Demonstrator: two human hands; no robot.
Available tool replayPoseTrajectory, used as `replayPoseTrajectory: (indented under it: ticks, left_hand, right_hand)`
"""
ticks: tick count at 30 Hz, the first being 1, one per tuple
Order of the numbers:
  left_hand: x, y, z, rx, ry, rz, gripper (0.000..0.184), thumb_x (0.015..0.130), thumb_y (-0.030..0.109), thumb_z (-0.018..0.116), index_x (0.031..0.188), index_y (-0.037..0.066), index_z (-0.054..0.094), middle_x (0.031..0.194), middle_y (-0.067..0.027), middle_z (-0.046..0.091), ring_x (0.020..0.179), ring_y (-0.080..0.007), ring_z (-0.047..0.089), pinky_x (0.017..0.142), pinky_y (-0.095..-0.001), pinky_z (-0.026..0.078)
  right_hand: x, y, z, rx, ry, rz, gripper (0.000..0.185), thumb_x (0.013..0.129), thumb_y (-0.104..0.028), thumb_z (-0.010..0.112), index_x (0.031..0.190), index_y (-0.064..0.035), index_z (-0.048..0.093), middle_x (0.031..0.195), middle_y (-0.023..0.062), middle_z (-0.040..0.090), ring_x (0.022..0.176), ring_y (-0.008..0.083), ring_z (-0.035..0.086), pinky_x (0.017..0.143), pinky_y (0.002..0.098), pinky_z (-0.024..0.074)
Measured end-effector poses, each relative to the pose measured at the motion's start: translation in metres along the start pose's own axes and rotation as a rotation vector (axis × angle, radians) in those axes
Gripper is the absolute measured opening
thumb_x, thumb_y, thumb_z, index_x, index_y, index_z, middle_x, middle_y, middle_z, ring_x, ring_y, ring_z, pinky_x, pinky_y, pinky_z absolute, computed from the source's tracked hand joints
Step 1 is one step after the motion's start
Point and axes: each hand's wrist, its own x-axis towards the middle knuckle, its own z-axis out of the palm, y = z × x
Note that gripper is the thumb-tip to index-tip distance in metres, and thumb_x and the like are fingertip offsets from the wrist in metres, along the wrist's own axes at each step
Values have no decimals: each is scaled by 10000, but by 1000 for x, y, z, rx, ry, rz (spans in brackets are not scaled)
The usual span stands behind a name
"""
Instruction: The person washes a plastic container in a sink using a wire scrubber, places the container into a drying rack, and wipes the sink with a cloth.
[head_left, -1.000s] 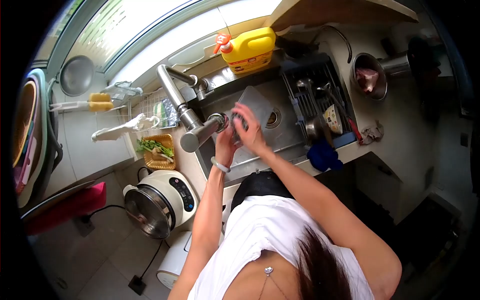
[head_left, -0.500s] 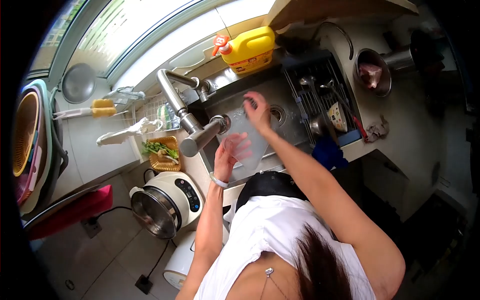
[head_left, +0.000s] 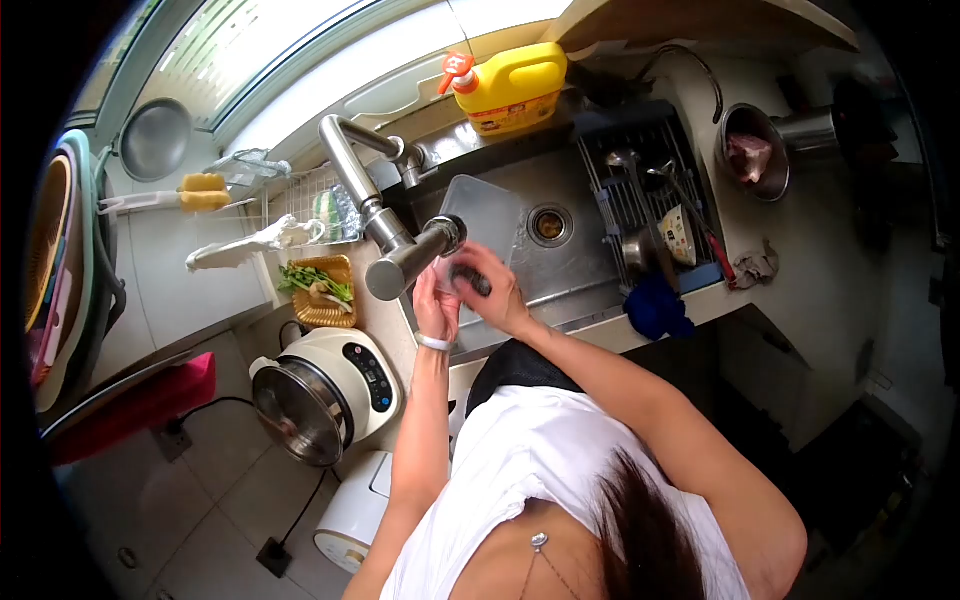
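Over the sink (head_left: 560,285), my left hand (head_left: 436,308) grips the near end of a translucent plastic sheet with rounded corners (head_left: 480,205), perhaps a lid or thin board. Fingers of my right hand (head_left: 497,298) are curled round a dark scouring pad (head_left: 471,281), pressed against the sheet close to my left hand. Motion blurs the right fingers a little. The steel faucet (head_left: 400,250) reaches over the sheet and covers part of it.
A dish rack (head_left: 610,195) with ladles stands at the sink's right. Behind is a yellow detergent jug (head_left: 512,90). On the left are a basket of greens (head_left: 325,292) and an electric pot (head_left: 345,385). A metal pot (head_left: 752,155) holding raw meat sits right.
My right hand has come down and left with the scouring pad, from the sheet's far part to its near end. The sheet now lies further left, and the drain shows.
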Motion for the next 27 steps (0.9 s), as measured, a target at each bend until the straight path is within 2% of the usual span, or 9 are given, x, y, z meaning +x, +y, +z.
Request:
replayPoseTrajectory:
  ticks: [3,5,6,11,15,21,23,25,27]
  left_hand:
    - [-9,4,16,-142,-11,-92,429,1028,293,388,1367,30,404,1419,-145,452,1268,-315,479,1056,-526,402]
    - [-16,8,26,-199,-44,-149,443,1028,311,383,1369,29,404,1418,-145,454,1265,-323,480,1055,-528,404]
    - [-18,6,26,-184,-26,-158,454,1028,319,378,1383,35,394,1423,-146,449,1269,-325,477,1056,-533,402]
    - [-15,-5,12,-163,-19,-110,450,1028,346,371,1380,68,407,1435,-144,437,1255,-329,492,1025,-551,423]
    - [-31,11,12,-203,-64,-230,414,1038,302,354,1337,27,435,1373,-214,485,1175,-363,558,958,-535,487]
    - [-18,11,-24,-93,-116,-215,403,1022,303,403,1307,27,475,1342,-231,515,1186,-370,551,998,-480,466]
    - [-1,0,-30,-60,-35,-217,346,1018,269,415,1246,31,521,1204,-181,611,1038,-276,621,896,-388,502]
    - [33,-36,-65,271,48,-141,287,1009,283,420,1193,87,520,1170,-87,604,1066,-268,569,977,-417,426]
    - [55,-55,-52,380,299,-321,267,989,315,451,1174,127,494,1138,-26,565,1084,-238,515,955,-493,394]
  right_hand:
    - [8,6,-18,-3,-155,-99,304,832,-124,645,1124,-47,612,1202,168,603,1140,329,573,979,385,444]
    - [37,38,-26,21,130,375,331,820,-129,655,1135,-40,604,1227,172,592,1186,331,548,1006,384,423]
    - [29,37,-22,27,127,373,331,820,-129,655,1135,-40,604,1227,172,592,1186,331,548,1006,384,423]
    - [3,-1,-20,-79,-76,-90,304,833,-143,659,1116,-42,610,1153,152,621,1088,287,581,956,372,444]
    - [50,63,-39,-145,203,216,301,844,-256,665,1078,-73,616,1044,103,648,923,288,627,817,396,483]
    - [92,74,-99,573,70,973,244,830,-302,655,1038,-175,652,916,3,606,833,153,619,498,309,501]
    - [94,50,-99,493,207,895,216,840,-261,633,1017,-140,653,924,0,615,844,171,608,589,330,511]
    - [85,66,-96,404,278,693,209,838,-230,620,1009,-114,648,924,16,621,840,186,604,648,335,505]
    - [78,61,-95,316,350,489,202,836,-198,606,1000,-87,643,924,33,627,837,200,599,706,340,499]
